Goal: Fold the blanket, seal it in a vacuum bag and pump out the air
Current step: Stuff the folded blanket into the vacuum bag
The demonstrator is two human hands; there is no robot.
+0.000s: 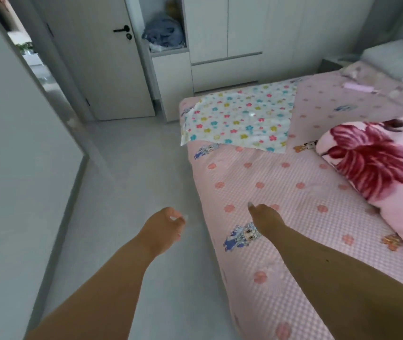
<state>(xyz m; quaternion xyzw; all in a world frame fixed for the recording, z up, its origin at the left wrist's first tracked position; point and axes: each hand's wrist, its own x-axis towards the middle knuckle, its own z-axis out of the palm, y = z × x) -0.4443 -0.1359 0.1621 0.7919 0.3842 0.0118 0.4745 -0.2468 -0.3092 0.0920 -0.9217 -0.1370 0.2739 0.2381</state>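
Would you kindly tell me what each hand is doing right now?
Left hand: loosely curled, holding nothing.
Right hand: empty, over the bed sheet.

- Pink waffle-textured bed sheet (281, 182): pale pink check, scattered coral flower motifs, small blue-and-white cartoon figures.
- Pink plush folded blanket (377, 163): light pink ground, large crimson floral print.
- White flower-print vacuum bag (242, 119): white ground, small flowers in pink, blue, yellow and green.
- Pale grey floor (127, 182): plain, no pattern.
- White door (102, 69): plain, black handle.
- White wardrobe fronts (244, 28): plain.
- Blue bundled cloth (163, 33) in the wardrobe niche: muted blue.
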